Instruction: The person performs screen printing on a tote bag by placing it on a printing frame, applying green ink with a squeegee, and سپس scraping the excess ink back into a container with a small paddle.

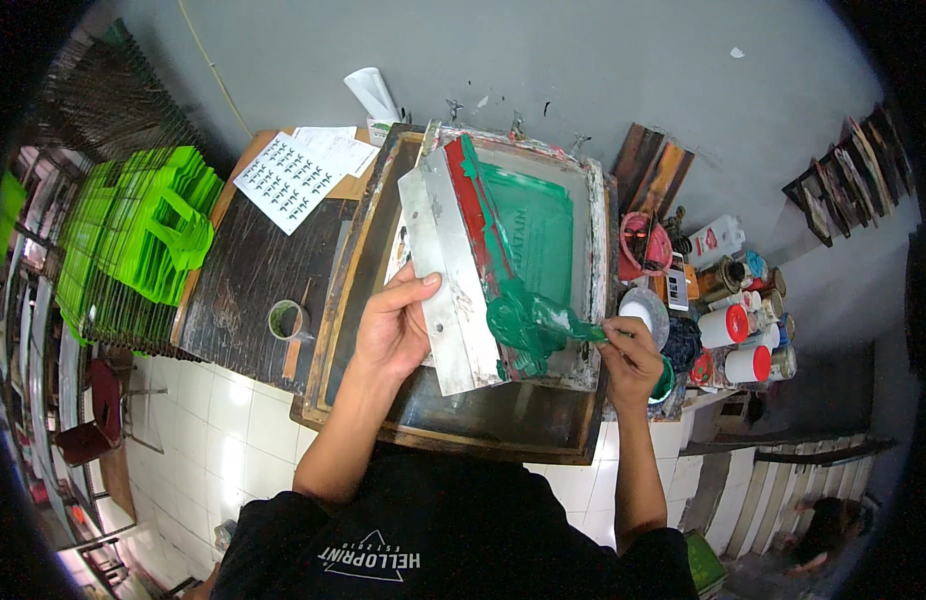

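My left hand (395,325) grips a squeegee by its pale metal holder (438,250), thumb on the front. The squeegee is tilted above a printing screen (594,220), its red blade (466,205) smeared with green ink. Between thumb and fingers, my right hand (631,362) pinches a thin spatula (586,331) coated in the same green. The spatula's far end is buried in a thick lump of green ink (523,320) by the lower part of the blade. Green-stained mesh (543,215) with faint lettering shows behind the squeegee.
The screen lies over a dark wooden-framed board (463,418). To the left are printed sheets (288,180), a cup (288,320) and bright green bags (158,225) on a wire rack. Ink tubs (725,326), a pink container (644,245) and a white bottle (718,237) crowd the right.
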Tool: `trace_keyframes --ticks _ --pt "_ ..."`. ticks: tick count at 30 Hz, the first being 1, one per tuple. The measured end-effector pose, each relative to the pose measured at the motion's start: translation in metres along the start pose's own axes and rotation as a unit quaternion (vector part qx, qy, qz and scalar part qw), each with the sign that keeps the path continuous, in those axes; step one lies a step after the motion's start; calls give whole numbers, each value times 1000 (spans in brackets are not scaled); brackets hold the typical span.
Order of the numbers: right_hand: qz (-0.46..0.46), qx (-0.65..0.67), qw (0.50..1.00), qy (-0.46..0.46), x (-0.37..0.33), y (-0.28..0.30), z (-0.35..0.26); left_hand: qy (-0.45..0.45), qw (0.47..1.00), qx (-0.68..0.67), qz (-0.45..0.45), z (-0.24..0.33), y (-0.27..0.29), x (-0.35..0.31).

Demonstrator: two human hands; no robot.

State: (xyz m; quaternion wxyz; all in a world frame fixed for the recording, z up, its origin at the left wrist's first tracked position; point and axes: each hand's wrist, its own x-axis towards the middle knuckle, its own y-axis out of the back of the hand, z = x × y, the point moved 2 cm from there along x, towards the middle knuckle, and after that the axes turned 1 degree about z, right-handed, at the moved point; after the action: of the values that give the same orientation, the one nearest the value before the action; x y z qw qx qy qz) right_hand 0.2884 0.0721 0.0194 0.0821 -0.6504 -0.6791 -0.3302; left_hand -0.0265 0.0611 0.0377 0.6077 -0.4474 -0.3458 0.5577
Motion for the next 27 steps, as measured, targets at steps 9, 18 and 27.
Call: trace_keyframes --ticks 9,18,27 --pt "-48 -68 990 -117 -10 27 14 -67 994 88 14 23 17 2" --pt "-67 82 924 -368 -31 60 31 -122 969 191 99 34 41 -4" --pt "78 31 934 -346 -79 136 10 -88 955 272 80 -15 -13 28"
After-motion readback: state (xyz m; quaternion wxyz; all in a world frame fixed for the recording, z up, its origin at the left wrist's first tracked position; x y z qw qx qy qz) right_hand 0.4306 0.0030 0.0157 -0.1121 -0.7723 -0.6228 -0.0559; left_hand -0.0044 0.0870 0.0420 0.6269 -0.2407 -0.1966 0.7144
